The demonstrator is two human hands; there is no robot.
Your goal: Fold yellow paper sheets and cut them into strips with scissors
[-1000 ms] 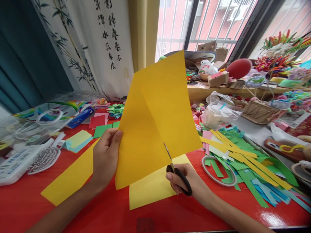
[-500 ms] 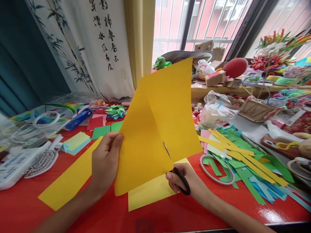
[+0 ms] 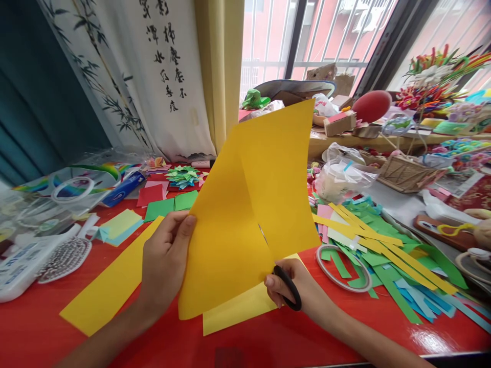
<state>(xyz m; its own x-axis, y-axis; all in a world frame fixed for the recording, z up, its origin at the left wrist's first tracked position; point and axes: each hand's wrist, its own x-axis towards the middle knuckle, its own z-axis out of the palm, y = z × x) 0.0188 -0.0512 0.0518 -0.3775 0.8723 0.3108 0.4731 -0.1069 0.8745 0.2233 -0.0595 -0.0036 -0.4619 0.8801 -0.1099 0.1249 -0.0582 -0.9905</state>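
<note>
My left hand (image 3: 165, 258) grips the left edge of a large yellow paper sheet (image 3: 245, 204), thumb in front, and holds it upright above the red table (image 3: 38, 327). My right hand (image 3: 293, 286) is closed on black-handled scissors (image 3: 286, 283). Their blades sit inside a cut that runs up from the sheet's lower edge and are mostly hidden behind the paper. Directly under the sheet a paler yellow piece (image 3: 233, 309) lies flat on the table, and a long yellow strip (image 3: 107, 286) lies beneath my left wrist.
A tape ring (image 3: 343, 268) and a pile of green, yellow and blue paper strips (image 3: 387, 255) lie to the right. Coloured squares (image 3: 161, 202), a tape roll (image 3: 71, 186) and a hairbrush (image 3: 63, 258) sit at the left. A plastic bag (image 3: 345, 176), basket (image 3: 402, 174) and craft flowers (image 3: 441, 82) crowd the back right.
The scissors have advanced up into the sheet, so less blade shows and the cut is longer. The sheet has tilted a little to the right and sits lower.
</note>
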